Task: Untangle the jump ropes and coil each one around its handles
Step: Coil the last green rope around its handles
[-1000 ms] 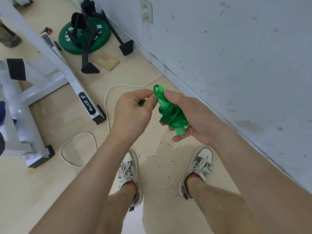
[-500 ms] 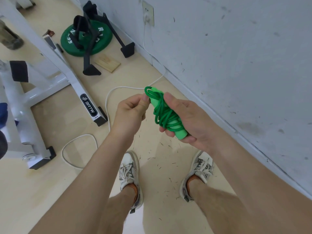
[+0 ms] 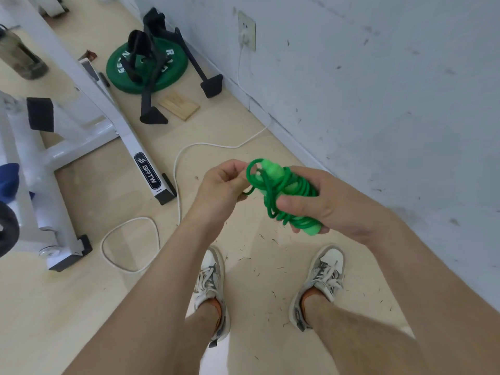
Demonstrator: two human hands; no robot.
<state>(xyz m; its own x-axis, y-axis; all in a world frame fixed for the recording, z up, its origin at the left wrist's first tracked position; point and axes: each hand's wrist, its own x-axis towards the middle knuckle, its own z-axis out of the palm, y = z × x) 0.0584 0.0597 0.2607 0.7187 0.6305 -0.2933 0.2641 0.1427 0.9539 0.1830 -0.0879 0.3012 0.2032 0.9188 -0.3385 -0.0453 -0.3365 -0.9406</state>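
Head view shows the green jump rope (image 3: 278,193) held in mid-air above the floor (image 3: 81,307), just ahead of the person's shoes and between both hands. The right hand (image 3: 324,204) curls round the bundle. Its fingers wrap the two handles (image 3: 273,169), which lie side by side as a core, and its thumb presses across the wraps, most likely so the springy coils cannot slide off or loosen. The left hand (image 3: 219,190) has its fingers (image 3: 232,169) pressed together on a loose loop of the cord beside the upper handle end, apparently to draw that last turn tight or tuck it in. The coils look uneven, and a few strands sag toward the lower handle tip. The winding seems nearly done on this rope, and no other rope is in view (the white cable (image 3: 130,239) on the floor runs up to a wall socket (image 3: 246,31) and is not one).
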